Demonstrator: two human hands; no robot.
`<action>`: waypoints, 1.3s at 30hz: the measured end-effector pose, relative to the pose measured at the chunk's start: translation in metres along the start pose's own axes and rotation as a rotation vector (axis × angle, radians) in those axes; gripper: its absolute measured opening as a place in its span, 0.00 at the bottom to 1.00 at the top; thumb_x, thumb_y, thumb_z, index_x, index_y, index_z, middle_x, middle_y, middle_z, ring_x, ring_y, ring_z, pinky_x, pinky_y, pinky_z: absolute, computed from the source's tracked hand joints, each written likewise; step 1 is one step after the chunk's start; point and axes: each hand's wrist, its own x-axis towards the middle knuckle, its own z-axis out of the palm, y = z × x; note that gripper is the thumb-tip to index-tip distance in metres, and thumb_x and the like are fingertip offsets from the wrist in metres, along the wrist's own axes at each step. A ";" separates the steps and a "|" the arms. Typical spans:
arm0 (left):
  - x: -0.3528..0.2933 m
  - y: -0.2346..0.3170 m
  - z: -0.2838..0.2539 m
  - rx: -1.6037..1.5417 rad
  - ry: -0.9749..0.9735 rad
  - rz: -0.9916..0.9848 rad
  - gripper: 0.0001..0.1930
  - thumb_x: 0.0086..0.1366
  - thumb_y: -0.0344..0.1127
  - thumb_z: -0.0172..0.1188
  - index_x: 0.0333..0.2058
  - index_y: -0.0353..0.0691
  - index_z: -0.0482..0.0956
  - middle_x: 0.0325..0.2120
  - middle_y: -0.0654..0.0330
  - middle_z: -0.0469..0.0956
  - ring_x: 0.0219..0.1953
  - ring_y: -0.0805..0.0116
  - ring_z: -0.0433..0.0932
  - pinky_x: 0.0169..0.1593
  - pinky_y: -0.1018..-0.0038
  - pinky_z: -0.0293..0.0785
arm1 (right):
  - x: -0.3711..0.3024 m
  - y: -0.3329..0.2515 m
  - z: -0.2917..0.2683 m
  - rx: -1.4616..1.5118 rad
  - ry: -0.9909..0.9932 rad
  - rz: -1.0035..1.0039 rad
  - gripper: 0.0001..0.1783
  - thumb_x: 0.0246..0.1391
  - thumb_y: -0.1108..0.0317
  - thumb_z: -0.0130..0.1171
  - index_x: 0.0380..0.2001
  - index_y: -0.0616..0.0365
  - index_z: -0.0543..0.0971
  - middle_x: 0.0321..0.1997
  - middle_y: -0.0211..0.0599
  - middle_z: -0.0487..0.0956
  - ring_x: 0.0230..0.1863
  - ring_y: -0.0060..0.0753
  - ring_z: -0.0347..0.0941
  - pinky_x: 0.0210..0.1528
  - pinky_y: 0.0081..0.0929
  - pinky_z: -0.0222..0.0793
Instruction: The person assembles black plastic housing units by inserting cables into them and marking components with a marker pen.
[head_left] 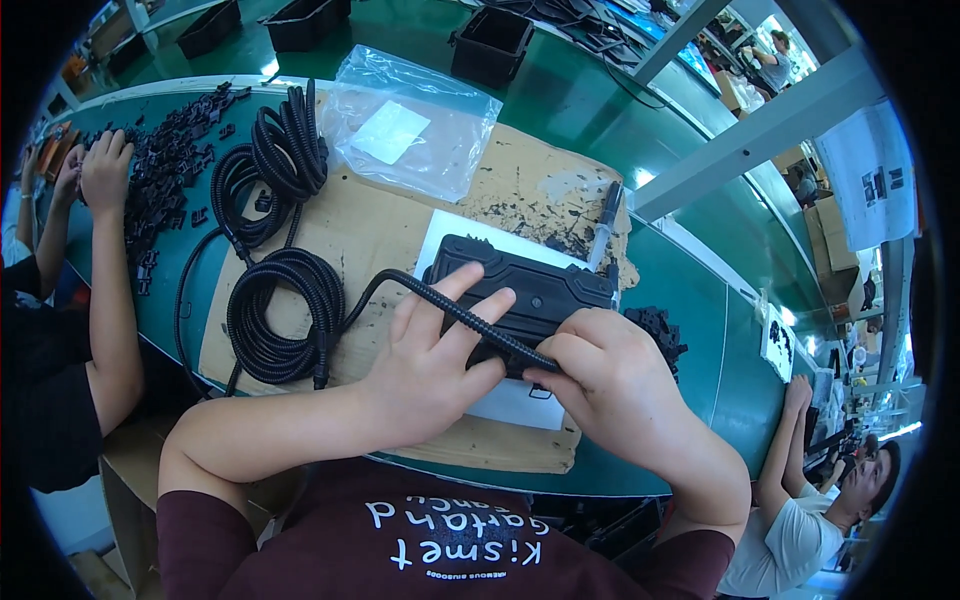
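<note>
A black plastic box (533, 302) with a ribbed lid lies on a white sheet (540, 402) in front of me. A black corrugated tube (478, 322) runs across its near side from the coils on the left. My left hand (428, 358) rests against the box with its fingers spread, crossing the tube. My right hand (622, 375) pinches the tube between thumb and fingers near the box's front right edge. That grip hides the tube's end. Two coils of the corrugated tube (285, 315) lie to the left on brown cardboard (365, 225).
Beyond the box lies a clear plastic bag (430, 135); a marker pen (605, 215) lies at right. Small black parts (180, 150) are heaped far left, more (660, 335) at right. Black bins (490, 45) stand behind. Co-workers' hands (105, 170) appear left; another person (800, 530) sits right.
</note>
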 end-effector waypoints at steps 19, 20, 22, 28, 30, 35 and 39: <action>0.001 0.001 0.002 0.057 0.018 0.038 0.06 0.50 0.36 0.60 0.27 0.44 0.80 0.56 0.51 0.70 0.52 0.57 0.70 0.55 0.56 0.62 | -0.008 0.013 0.010 0.020 0.110 -0.022 0.15 0.31 0.80 0.66 0.29 0.57 0.78 0.26 0.37 0.74 0.29 0.43 0.74 0.29 0.37 0.71; 0.001 0.001 0.002 0.064 0.017 0.033 0.06 0.50 0.36 0.60 0.27 0.44 0.79 0.56 0.50 0.70 0.52 0.57 0.70 0.54 0.56 0.61 | -0.007 0.012 0.011 0.014 0.131 -0.022 0.15 0.31 0.80 0.67 0.29 0.57 0.78 0.26 0.37 0.74 0.28 0.43 0.74 0.28 0.36 0.71; 0.001 0.003 0.003 0.076 0.027 0.024 0.06 0.50 0.37 0.60 0.27 0.44 0.79 0.56 0.51 0.70 0.52 0.57 0.70 0.54 0.56 0.61 | -0.008 0.010 0.012 0.012 0.135 -0.022 0.15 0.31 0.80 0.67 0.29 0.58 0.78 0.26 0.37 0.74 0.28 0.43 0.75 0.29 0.36 0.71; 0.007 0.010 0.004 0.106 0.033 -0.011 0.08 0.51 0.38 0.60 0.27 0.41 0.78 0.53 0.50 0.72 0.50 0.55 0.69 0.50 0.56 0.63 | -0.003 0.011 0.008 0.001 0.089 -0.035 0.16 0.30 0.80 0.66 0.29 0.58 0.78 0.28 0.38 0.75 0.30 0.43 0.75 0.30 0.36 0.72; 0.010 0.013 0.006 0.136 0.039 -0.015 0.09 0.51 0.38 0.60 0.28 0.39 0.78 0.51 0.49 0.72 0.50 0.55 0.69 0.49 0.57 0.64 | -0.002 0.010 0.007 0.003 0.071 -0.051 0.16 0.30 0.80 0.66 0.29 0.58 0.78 0.29 0.38 0.75 0.31 0.43 0.75 0.31 0.36 0.72; 0.014 0.018 0.011 0.194 0.043 0.010 0.10 0.51 0.37 0.59 0.29 0.37 0.77 0.48 0.47 0.73 0.48 0.54 0.69 0.47 0.62 0.66 | -0.003 0.013 0.008 0.024 0.023 -0.099 0.15 0.30 0.82 0.63 0.28 0.59 0.78 0.29 0.37 0.74 0.32 0.42 0.74 0.33 0.36 0.72; 0.011 0.010 0.008 0.216 0.032 0.058 0.09 0.50 0.36 0.59 0.28 0.37 0.77 0.47 0.47 0.74 0.49 0.55 0.69 0.47 0.63 0.66 | -0.004 0.018 0.007 0.031 0.018 -0.164 0.14 0.31 0.81 0.62 0.27 0.59 0.78 0.28 0.36 0.73 0.31 0.41 0.74 0.32 0.36 0.72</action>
